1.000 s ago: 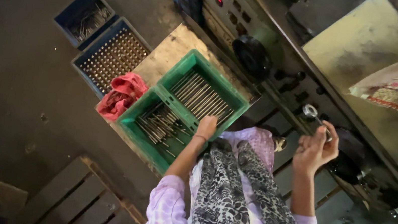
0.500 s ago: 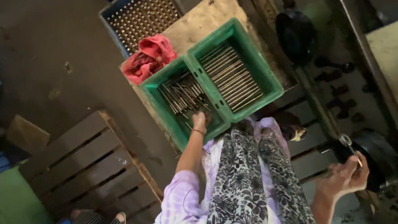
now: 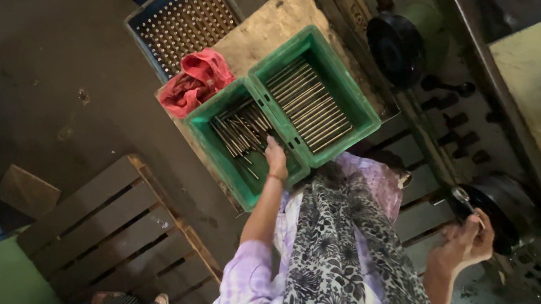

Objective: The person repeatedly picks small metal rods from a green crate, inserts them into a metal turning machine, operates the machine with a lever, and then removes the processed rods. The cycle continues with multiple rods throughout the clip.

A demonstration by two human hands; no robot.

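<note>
Our left hand reached into the near green crate, fingers curled down among loose, thin metal rods; whether it gripped one we could not tell. Our right hand closed around a short shiny metal piece beside the dark machine. Beyond the left hand, the far green crate held rods laid in neat rows. We judged the work mid-batch: many loose rods remained. A crumpled red cloth lay just left of the crates.

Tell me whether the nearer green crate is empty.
Not empty: thin metal rods lie inside the nearer green crate, where the left hand reaches.
</note>
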